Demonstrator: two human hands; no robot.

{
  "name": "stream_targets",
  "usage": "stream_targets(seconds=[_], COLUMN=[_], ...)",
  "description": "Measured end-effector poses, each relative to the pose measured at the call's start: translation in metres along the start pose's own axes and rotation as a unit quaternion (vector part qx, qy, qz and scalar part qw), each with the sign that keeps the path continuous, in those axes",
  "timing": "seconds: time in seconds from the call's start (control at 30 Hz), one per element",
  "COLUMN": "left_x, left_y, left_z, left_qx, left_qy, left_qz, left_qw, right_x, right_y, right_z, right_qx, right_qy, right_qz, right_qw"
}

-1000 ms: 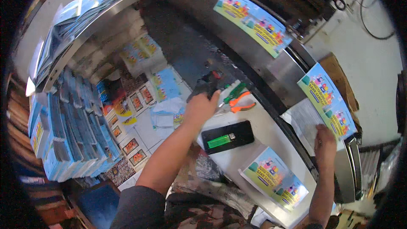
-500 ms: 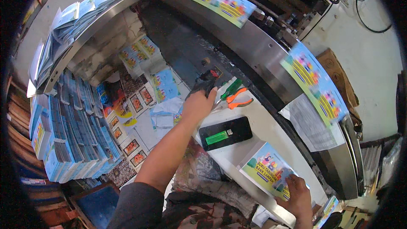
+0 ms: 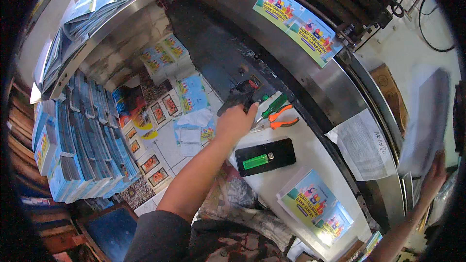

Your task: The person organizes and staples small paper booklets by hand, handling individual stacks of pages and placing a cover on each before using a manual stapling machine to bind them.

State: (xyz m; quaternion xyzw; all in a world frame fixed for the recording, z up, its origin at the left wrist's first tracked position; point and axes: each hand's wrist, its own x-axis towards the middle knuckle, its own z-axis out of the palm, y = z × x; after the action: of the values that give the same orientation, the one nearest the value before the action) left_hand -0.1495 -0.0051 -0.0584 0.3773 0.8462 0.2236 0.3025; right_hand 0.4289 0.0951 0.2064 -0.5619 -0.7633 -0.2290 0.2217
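Note:
My left hand lies against a dark, lumpy black part at the edge of the machine bed. It looks closed, with the thumb side showing and most fingers hidden. Beside it are green-handled tools and orange-handled pliers. Far right, my right hand grips the lower end of a whitish sheet, which motion smears. A stack of colourful printed covers sits on the white ledge. Two joined printed covers lie on the steel rail at the top.
On the ledge a black phone carries a green lighter. A handwritten paper hangs over the rail. Bundled blue booklets are piled at left, with more along a metal bar. A cardboard piece leans at right.
My right hand has left the cover stack and swung far right with a sheet. The printed sheet on the rail's right side is gone; the upper one sits farther right. My left hand stays put.

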Motion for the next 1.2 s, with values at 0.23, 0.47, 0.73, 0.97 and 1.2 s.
stream_targets(seconds=[0.23,0.47,0.73,0.97,1.2], left_x=[-0.009,-0.003,0.002,-0.003,-0.002], left_y=[0.001,0.002,0.006,0.000,-0.002], left_z=[-0.009,0.009,0.011,0.002,0.005], left_qx=[-0.002,-0.003,0.059,0.049,0.041], left_qy=[0.016,0.041,0.028,0.024,0.033], left_qz=[-0.020,0.009,0.001,0.004,0.009], left_qw=[1.000,0.999,0.998,0.999,0.999], right_x=[0.045,-0.048,-0.214,-0.245,-0.235], right_y=[-0.155,-0.191,-0.221,-0.215,-0.210], right_z=[0.135,0.111,0.003,0.011,0.013], right_qx=[0.016,0.040,0.138,0.120,0.147], right_qy=[-0.028,-0.161,-0.419,-0.411,-0.440], right_qz=[-0.130,-0.136,-0.111,-0.131,-0.136], right_qw=[0.991,0.977,0.890,0.894,0.876])
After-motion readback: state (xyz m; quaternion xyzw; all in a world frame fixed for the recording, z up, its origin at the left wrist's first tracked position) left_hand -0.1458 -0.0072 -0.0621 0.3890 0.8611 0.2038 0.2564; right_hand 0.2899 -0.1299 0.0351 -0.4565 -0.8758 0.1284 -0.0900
